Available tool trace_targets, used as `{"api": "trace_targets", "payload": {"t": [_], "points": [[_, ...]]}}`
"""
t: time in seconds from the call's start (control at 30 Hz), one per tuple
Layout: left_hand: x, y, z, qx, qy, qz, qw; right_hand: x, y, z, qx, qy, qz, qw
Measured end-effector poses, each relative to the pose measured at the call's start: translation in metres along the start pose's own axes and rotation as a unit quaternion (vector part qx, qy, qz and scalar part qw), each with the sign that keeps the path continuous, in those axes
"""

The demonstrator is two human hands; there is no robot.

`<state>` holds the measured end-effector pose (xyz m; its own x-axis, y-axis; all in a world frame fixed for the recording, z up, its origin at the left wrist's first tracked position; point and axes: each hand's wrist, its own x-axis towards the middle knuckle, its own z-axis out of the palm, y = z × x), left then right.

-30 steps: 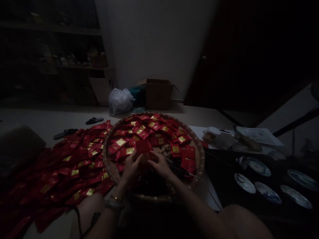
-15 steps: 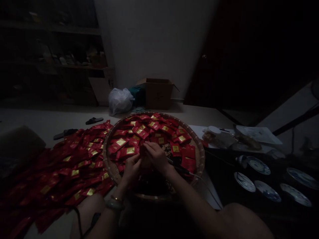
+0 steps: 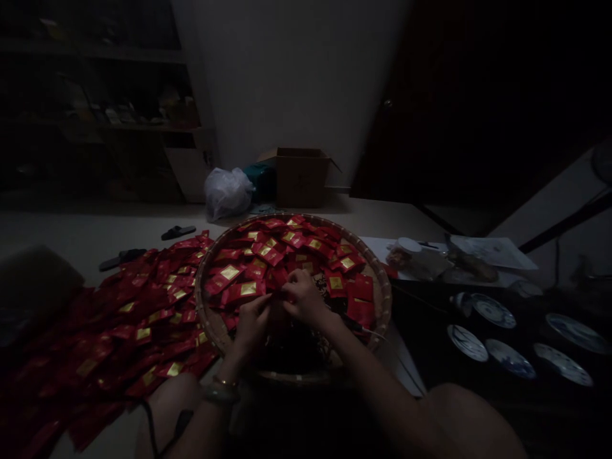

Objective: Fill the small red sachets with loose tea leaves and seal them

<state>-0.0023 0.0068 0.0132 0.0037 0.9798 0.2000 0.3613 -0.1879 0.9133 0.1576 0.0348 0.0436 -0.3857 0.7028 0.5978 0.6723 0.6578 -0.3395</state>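
Note:
A round woven bamboo tray stands in front of me, heaped with red packets that carry gold labels. Over its near half, my left hand pinches the edge of a dark red packet. My right hand grips the other side of that packet, fingers bent. Its lower part fades into shadow. Under my right forearm lies a dark tool with a pale cord, partly hidden. Dark loose pieces show on the tray beside my right hand.
A large pile of red packets covers the floor at left, near dark slippers. Blue-and-white plates lie on a dark surface at right. A cardboard box and a white plastic bag stand by the wall.
My right hand has shifted slightly right and down, its fingers more curled, now at the packet's edge. The left hand has stayed nearly in place. The view has moved a little.

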Motion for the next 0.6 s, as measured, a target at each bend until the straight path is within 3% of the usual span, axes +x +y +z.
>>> {"api": "trace_targets", "payload": {"t": [0.13, 0.23, 0.43, 0.53, 0.6], "points": [[0.002, -0.002, 0.000, 0.045, 0.017, 0.035, 0.998, -0.007, -0.008, -0.005, -0.039, 0.002, -0.005, 0.999], [0.002, -0.007, 0.000, 0.081, 0.012, 0.068, 0.994, -0.009, -0.011, -0.006, 0.017, -0.031, 0.021, 0.999], [-0.001, -0.007, 0.003, 0.158, -0.074, 0.106, 0.979, -0.017, -0.009, 0.004, 0.096, -0.090, 0.132, 0.983], [-0.004, 0.000, 0.005, 0.192, -0.123, 0.095, 0.969, -0.021, -0.002, 0.012, 0.111, -0.066, 0.207, 0.970], [-0.004, 0.003, 0.004, 0.206, -0.134, 0.072, 0.967, -0.021, 0.005, 0.013, 0.145, -0.011, 0.230, 0.962]]}}
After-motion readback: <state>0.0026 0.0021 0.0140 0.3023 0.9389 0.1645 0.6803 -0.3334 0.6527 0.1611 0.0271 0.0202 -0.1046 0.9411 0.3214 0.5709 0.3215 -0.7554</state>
